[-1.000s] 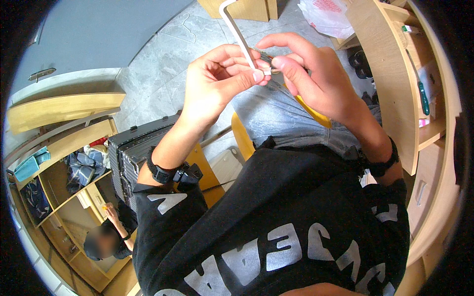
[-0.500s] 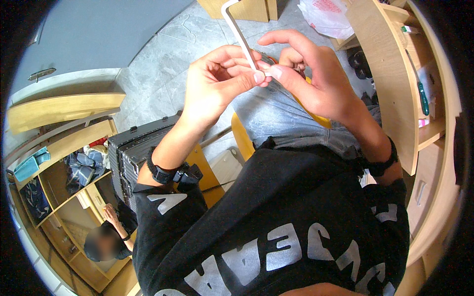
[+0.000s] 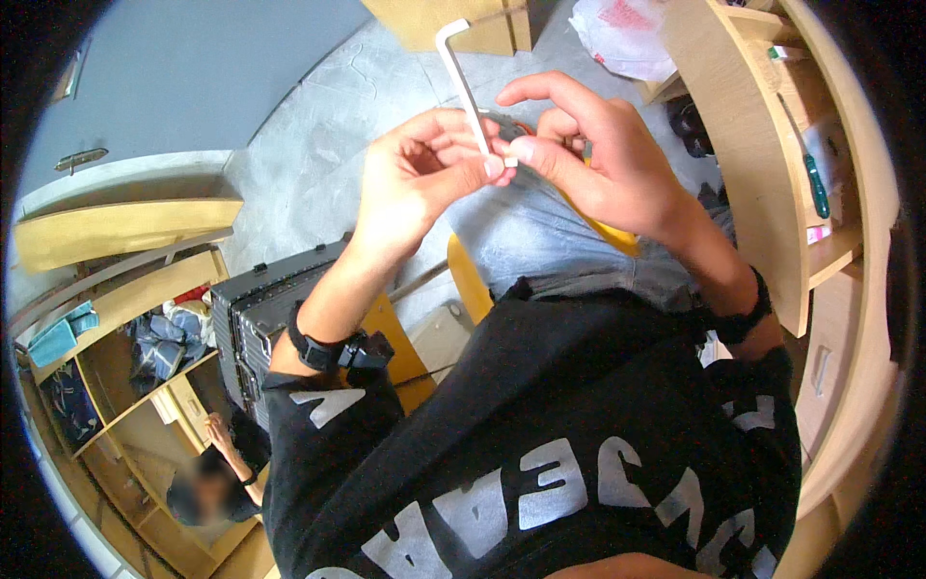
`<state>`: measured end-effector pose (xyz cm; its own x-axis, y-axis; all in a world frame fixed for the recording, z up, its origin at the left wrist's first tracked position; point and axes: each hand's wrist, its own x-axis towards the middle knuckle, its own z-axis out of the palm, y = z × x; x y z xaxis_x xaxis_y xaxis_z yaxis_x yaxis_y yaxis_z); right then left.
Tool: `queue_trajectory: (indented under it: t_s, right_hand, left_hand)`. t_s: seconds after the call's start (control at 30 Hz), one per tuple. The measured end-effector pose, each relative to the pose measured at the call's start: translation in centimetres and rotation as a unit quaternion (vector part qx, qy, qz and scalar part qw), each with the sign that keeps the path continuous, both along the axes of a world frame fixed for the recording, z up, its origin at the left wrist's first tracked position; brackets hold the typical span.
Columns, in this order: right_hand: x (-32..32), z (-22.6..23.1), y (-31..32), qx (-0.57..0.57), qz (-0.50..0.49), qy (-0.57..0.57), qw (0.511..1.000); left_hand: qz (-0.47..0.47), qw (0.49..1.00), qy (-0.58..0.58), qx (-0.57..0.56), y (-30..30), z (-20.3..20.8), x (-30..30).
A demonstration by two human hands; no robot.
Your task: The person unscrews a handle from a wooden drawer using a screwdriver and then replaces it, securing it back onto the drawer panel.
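Observation:
A thin white strip point(image 3: 465, 87), bent over at its top and turned again at its lower end, stands up from my left hand point(image 3: 410, 174). That hand is closed, pinching the strip near its lower bend between thumb and fingers. My right hand point(image 3: 617, 164) is beside it with the index finger raised and apart from the thumb. The right thumb tip is next to the strip's short lower end; whether it touches is unclear. Both hands are above my lap, over the jeans point(image 3: 511, 232).
A black ribbed suitcase point(image 3: 275, 280) stands at left, near open shelves with clothes point(image 3: 164, 338). Another person point(image 3: 222, 458) is at lower left. On the right, a wooden shelf unit point(image 3: 752, 164) holds a green-handled screwdriver point(image 3: 816, 183). A white plastic bag point(image 3: 622, 39) lies at the back.
The strip and both hands sit slightly lower in the view. The right thumb has drawn back a little from the strip's lower end, which now shows more.

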<state>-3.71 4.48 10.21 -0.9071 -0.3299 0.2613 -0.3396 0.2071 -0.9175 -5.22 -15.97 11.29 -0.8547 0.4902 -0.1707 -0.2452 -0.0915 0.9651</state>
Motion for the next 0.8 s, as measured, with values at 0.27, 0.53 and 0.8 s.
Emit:
queue_trajectory:
  t_s: [0.27, 0.53, 0.8]
  right_hand:
    - [-1.3, -0.8, 1.8, -0.009, -0.169, 0.061, 0.984]
    - [-1.7, -0.7, 2.1, -0.056, -0.206, 0.046, 0.976]
    - [-1.5, -1.0, 2.6, -0.016, -0.176, 0.031, 0.984]
  left_hand:
    - [-0.039, 0.998, 0.012, -0.058, 0.0, 0.1, -0.1]
    - [-0.074, 0.996, 0.011, -0.050, 0.0, -0.1, 0.0]
    - [-0.090, 0.995, -0.005, -0.034, -0.2, -0.1, 0.2]
